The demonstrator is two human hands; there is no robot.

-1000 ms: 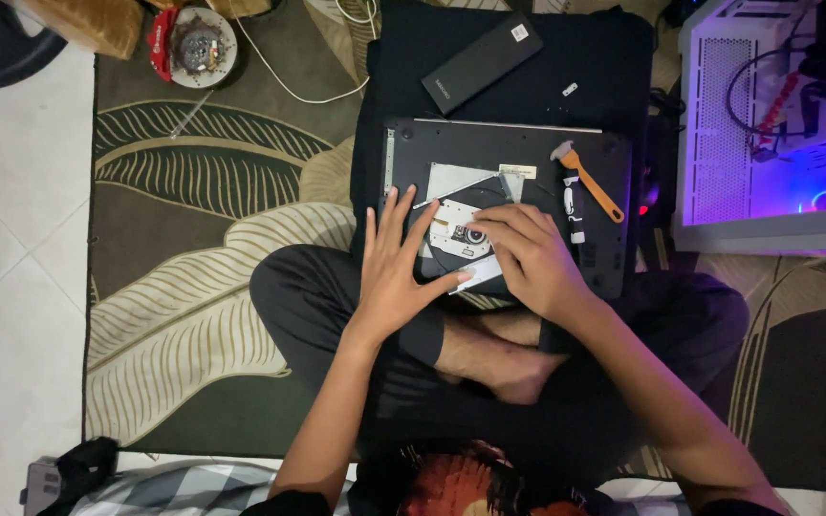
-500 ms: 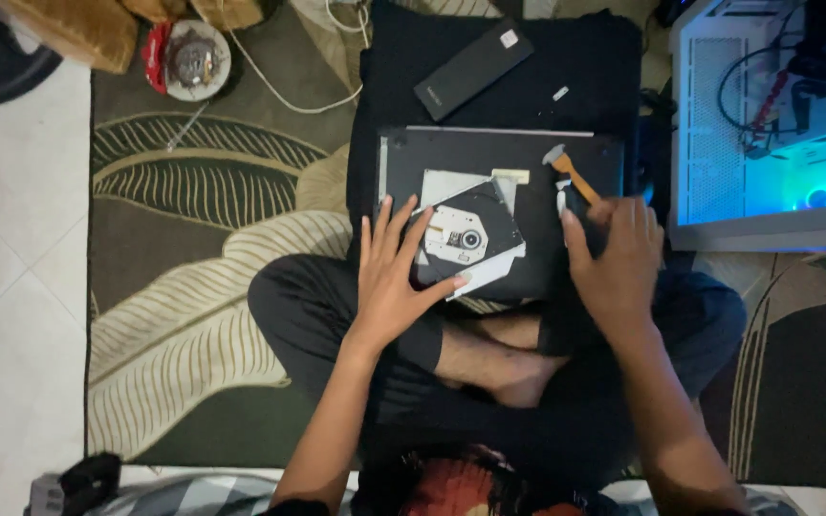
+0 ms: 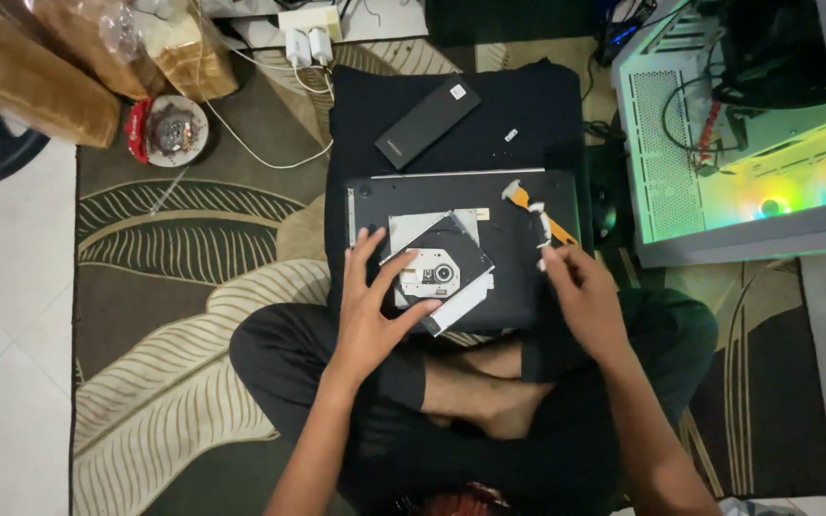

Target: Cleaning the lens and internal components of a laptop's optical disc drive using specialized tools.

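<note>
The person sits cross-legged on a leaf-patterned rug (image 3: 174,287) with an upturned laptop (image 3: 518,287) in front of the knees. The left hand (image 3: 373,315) lies flat, fingers spread, steadying a disc drive (image 3: 437,272) that rests loose and askew on the laptop's base, so the drive looks already out of its bay. The right hand (image 3: 580,287) pinches a small white piece (image 3: 542,234), possibly a bracket; it is too small to tell. Just beyond lies an orange-handled tool (image 3: 528,199). Farther off sit a black slim box (image 3: 427,121) and, far right, a lit computer case (image 3: 738,134).
</note>
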